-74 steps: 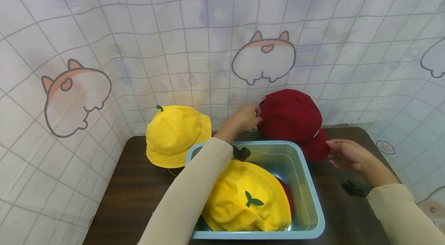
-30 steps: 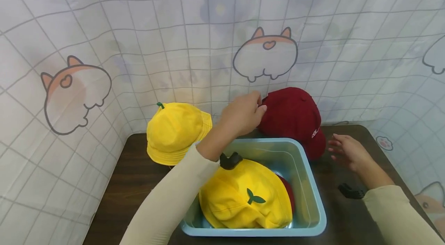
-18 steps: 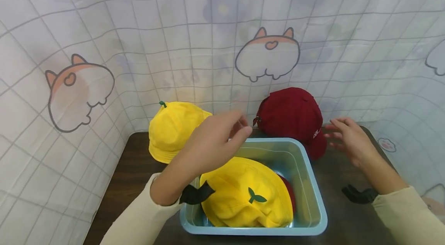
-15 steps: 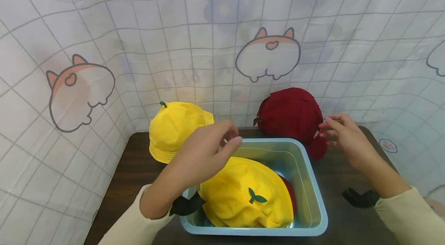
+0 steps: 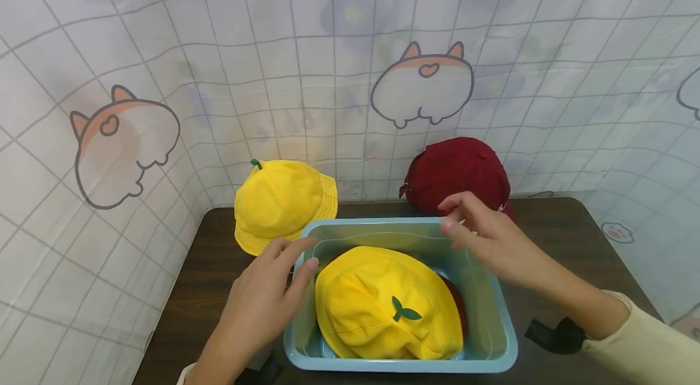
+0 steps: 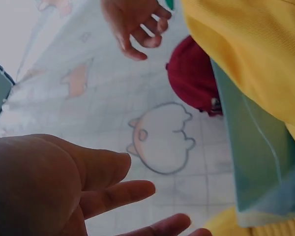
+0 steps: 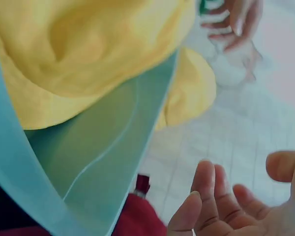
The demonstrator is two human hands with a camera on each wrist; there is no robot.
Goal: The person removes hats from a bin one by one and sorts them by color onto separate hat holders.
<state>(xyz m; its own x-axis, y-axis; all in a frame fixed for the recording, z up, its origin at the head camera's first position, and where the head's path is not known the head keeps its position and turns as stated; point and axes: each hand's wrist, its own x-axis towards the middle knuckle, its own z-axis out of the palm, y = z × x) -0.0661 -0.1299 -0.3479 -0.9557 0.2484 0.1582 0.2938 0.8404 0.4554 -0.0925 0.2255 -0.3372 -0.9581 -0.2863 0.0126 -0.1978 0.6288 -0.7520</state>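
Your left hand [image 5: 261,297] and right hand [image 5: 492,242] flank the light-blue rectangular plastic tub [image 5: 404,365], fingers parted, gripping nothing. Inside it, the yellow cloth bucket hat with a green sprout [image 5: 361,306] lies between and nearer you than your fingertips, long axis seemingly slanting far-left to near-right; your left hand looks closer.

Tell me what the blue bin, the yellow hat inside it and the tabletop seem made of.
Blue bin: probably plastic, smooth and glossy; its rounded rim looks molded and its floor shines.
Yellow hat inside: matte woven fabric, perhaps cotton; it creases softly.
Tabletop: dark brown with wood-like grain; real wood or laminate, I can't tell.
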